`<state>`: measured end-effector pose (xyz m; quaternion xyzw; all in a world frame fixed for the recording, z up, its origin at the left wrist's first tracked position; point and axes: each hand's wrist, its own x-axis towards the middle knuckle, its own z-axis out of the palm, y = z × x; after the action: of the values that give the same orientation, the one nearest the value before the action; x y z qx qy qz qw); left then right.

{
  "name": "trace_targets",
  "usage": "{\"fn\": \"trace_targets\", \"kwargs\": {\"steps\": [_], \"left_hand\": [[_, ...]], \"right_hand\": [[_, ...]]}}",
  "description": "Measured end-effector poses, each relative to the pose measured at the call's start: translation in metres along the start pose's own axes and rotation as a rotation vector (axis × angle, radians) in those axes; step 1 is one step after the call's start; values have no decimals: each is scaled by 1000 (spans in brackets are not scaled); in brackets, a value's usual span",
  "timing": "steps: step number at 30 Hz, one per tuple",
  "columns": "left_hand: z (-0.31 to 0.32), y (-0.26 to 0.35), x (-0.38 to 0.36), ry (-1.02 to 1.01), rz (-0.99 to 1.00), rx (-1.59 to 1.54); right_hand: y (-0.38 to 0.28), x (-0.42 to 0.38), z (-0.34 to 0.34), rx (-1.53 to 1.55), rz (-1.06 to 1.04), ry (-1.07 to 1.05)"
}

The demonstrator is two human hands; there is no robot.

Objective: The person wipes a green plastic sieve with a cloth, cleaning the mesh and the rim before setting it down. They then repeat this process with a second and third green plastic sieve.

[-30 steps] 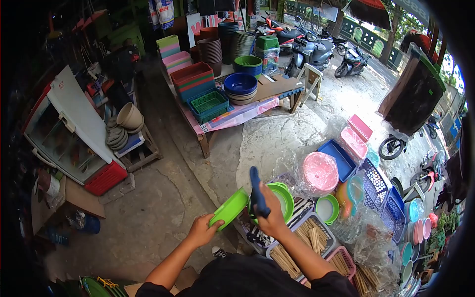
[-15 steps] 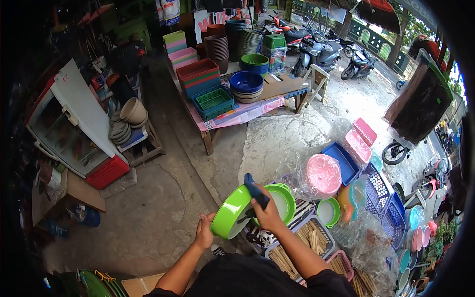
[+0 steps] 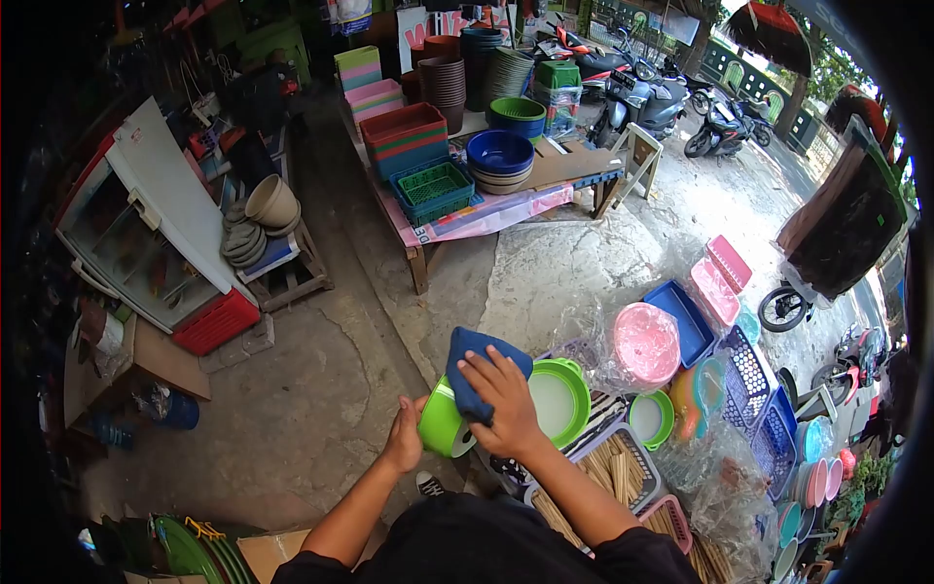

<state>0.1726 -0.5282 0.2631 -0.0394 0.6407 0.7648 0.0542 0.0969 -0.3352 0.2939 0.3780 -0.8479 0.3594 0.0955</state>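
Hands at work, head view: left hand (image 3: 406, 440) clamps the rim of a green plastic basin (image 3: 443, 425) held on edge; right hand (image 3: 503, 404) presses a blue cloth (image 3: 469, 365) onto it. Behind lies a second green basin (image 3: 562, 394), beside a wrapped pink stack (image 3: 646, 343).

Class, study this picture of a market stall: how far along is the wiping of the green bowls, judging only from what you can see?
Done: nothing can be confirmed; a green bowl sits on the stall beside the hands, but whether it is wiped cannot be told. In hand: the left hand steadies a green bowl on its side while the right hand presses a blue cloth on it. Left: the small green bowl lies untouched.
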Motion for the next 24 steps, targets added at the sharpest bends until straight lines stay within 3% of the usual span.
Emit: {"fn": "trace_targets", "kwargs": {"steps": [3,12,15,21,24], "left_hand": [[7,1,7,155,-33,-175],[-15,29,24,65,-138,-456],[-29,20,35,147,-179,-580],[-64,13,44,239,-211,-767],[-73,8,46,235,-317,-823]], "right_hand": [[-24,-2,12,-65,-111,-71],[-34,-29,56,-90,-136,-147],[-34,-44,68,-123,-122,-163],[-29,-70,86,-195,32,-118],[-32,-74,100,-31,231,131]]}}
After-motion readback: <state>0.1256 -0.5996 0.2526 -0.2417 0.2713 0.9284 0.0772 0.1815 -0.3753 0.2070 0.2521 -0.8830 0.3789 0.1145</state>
